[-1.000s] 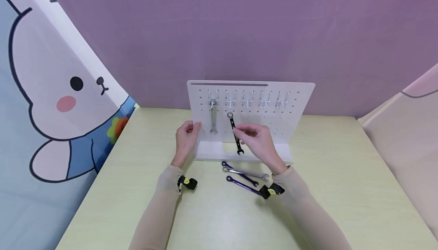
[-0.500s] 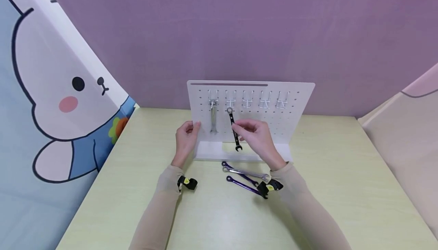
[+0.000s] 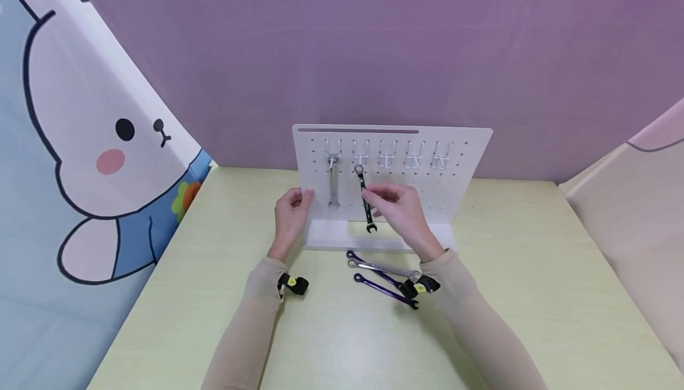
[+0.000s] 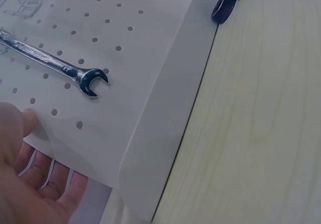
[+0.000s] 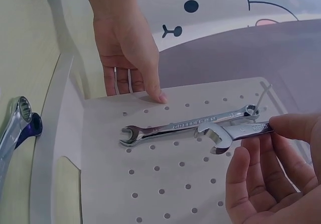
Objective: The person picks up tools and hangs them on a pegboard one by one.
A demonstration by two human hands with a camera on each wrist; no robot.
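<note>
My right hand (image 3: 398, 206) pinches a combination wrench (image 3: 366, 199) between thumb and fingers, ring end up, in front of the white pegboard (image 3: 427, 194). The ring end overlaps the second hook (image 3: 361, 155) from the left in the head view. Its open end (image 5: 218, 137) shows in the right wrist view, close to a silver wrench (image 3: 333, 183) that hangs from the leftmost hook. At the board's left edge my left hand (image 3: 291, 215) holds on, thumb on the front face and fingers behind, as the left wrist view shows.
Three wrenches lie on the table before the board's base: a silver one (image 3: 383, 268) across a dark purple one (image 3: 351, 255), and another purple one (image 3: 382, 289) nearer. Bare hooks (image 3: 414, 157) line the board to the right. A purple cloth (image 3: 342, 51) hangs behind.
My right hand has raised the wrench slightly and brought its ring end up toward the second hook. The left hand stays at the board's edge.
</note>
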